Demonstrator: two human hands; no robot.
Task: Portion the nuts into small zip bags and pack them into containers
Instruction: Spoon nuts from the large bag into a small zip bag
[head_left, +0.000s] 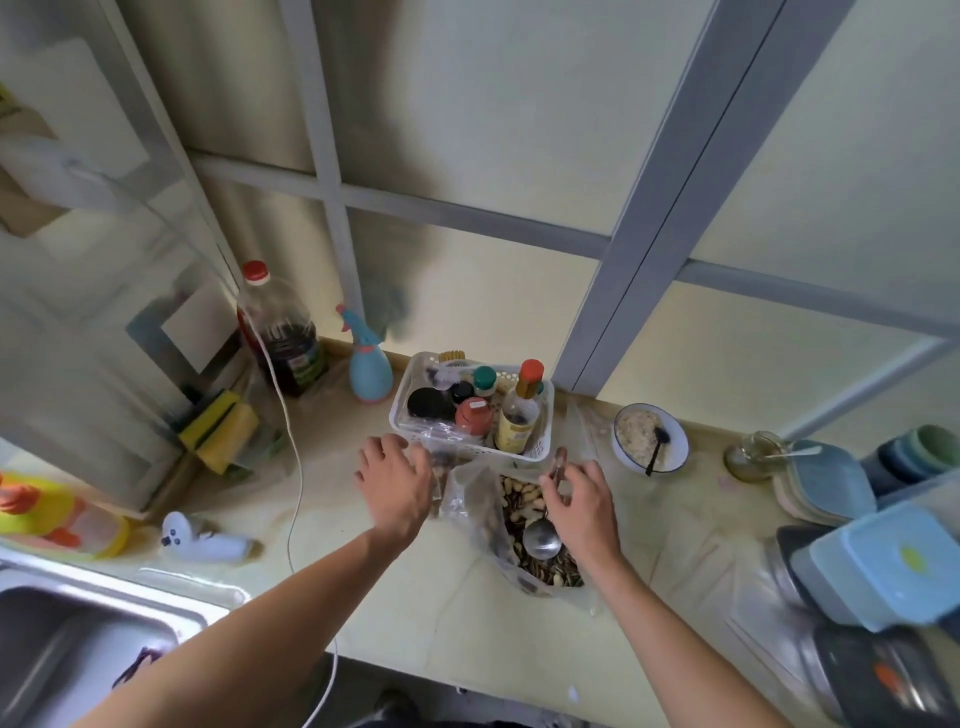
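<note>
The right hand has its fingers curled around the upper handle of a metal ladle, gripping it near the top end; the handle runs away from the person toward the white basket, and the bowl of the ladle lies nearer the person, resting in the nuts. So the ladle's long axis points roughly from the person outward, with the scooping end directly below and inside the fingers, already touching the mixed peanuts and dark seeds heaped in a large open clear bag on the counter. The left hand lies just beside that bag on its left, fingers spread and reaching onto a small clear zip bag against the basket's front; whether they pinch it I cannot tell. Judging from this, the left hand is nearer the zip bag, and the scoop must travel leftward to it. Blue lidded containers are stacked well apart at the right.
</note>
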